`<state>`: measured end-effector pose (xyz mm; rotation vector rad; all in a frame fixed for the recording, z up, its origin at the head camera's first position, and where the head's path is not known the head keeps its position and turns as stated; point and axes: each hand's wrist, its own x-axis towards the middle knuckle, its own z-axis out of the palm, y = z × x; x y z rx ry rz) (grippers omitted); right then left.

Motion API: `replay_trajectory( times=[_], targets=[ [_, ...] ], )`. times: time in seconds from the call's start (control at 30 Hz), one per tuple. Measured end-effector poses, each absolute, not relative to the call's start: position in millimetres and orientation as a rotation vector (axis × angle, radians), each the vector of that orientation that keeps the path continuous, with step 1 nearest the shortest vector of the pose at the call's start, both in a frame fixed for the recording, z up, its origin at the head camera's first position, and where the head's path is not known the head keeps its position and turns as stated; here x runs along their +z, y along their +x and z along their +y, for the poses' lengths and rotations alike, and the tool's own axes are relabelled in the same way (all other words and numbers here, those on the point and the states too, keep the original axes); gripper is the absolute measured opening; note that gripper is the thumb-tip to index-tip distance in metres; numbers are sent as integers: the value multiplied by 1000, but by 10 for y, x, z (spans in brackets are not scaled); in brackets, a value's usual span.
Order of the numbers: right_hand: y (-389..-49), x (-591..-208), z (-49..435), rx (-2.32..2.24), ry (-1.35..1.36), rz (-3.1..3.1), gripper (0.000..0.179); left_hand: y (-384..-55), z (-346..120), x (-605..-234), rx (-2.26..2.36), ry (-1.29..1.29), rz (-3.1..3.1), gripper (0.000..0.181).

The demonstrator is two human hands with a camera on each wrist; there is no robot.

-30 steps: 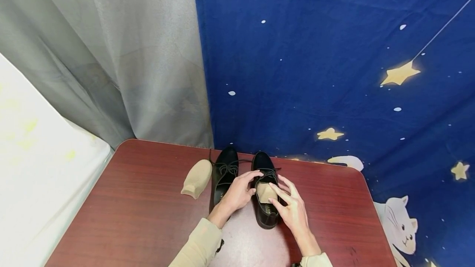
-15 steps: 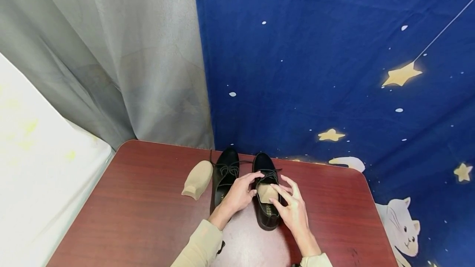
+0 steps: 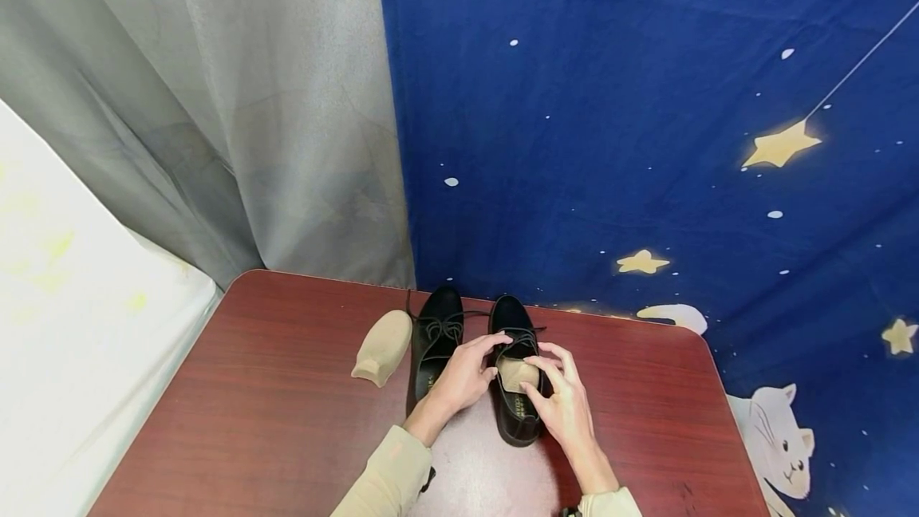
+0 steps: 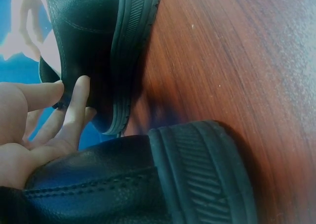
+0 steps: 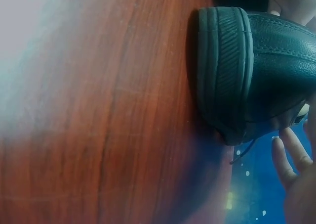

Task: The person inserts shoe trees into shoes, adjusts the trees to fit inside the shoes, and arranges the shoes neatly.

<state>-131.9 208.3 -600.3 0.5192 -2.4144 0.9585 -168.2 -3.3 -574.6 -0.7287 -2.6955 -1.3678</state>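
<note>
Two black lace-up shoes stand side by side, toes away from me. In the right-hand shoe (image 3: 518, 428) sits a beige shoe insert (image 3: 514, 376), its front part hidden under the laces. My right hand (image 3: 567, 405) pinches the insert between thumb and index finger, at the shoe's opening. From the left, my left hand (image 3: 463, 377) grips the side of the same shoe, with a fingertip by the laces; the left wrist view shows its index finger (image 4: 79, 98) against the outer leather. The left-hand shoe (image 3: 439, 317) is partly covered by my left hand and forearm.
A second beige insert (image 3: 383, 345) lies on the red-brown table (image 3: 287, 405), left of the shoes. Both toes are close to the table's far edge. Behind hang a grey curtain (image 3: 323, 142) and a blue star-patterned cloth (image 3: 574, 102). White cloth (image 3: 86, 325) is at the left.
The right fingers have shifted slightly on the insert, which shows a little less beyond the fingertips. The left hand and both shoes stay in place.
</note>
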Motion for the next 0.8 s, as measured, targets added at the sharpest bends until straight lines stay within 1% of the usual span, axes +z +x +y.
replay_trajectory(
  times=[0.2,0.8],
  targets=[
    [-1326,-5974,2073,925,496,-2467,50,-1679,-40,-5743,-1367,-730,-2700,61],
    [-1368,-5931,2058,790,408,-2542,52,-1662,-44,-5721,-1343,-753,-2688,60]
  ],
)
